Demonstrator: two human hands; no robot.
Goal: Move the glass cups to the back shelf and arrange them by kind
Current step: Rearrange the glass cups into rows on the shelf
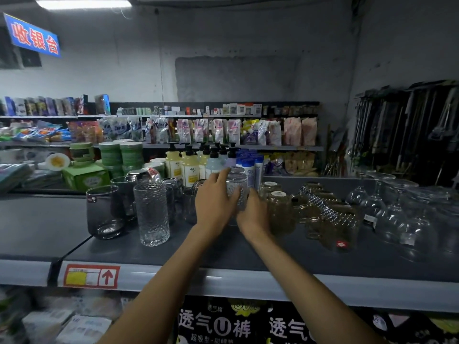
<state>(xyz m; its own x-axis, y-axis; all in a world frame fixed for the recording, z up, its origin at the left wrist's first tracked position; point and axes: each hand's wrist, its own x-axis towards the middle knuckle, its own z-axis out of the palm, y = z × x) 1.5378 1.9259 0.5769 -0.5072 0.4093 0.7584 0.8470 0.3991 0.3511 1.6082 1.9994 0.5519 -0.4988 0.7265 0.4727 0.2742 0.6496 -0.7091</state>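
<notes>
A clear textured glass cup (237,186), upside down, is held between both hands over the grey shelf (223,252). My left hand (213,202) wraps its left side, fingers curled round it. My right hand (253,214) grips its lower right side. To the left stand a tall textured glass (151,212), a smoky smooth glass (104,211) and more glasses behind them. To the right sit amber textured cups (280,207), diamond-cut mugs (330,214) and clear round glasses (397,214).
Pump bottles (190,162) and blue-capped bottles (249,162) stand right behind the held cup. Green tins (121,155) and a green box (85,176) are at back left. Hanging utensils (409,125) fill the right wall. A price tag (90,275) marks the shelf's front edge.
</notes>
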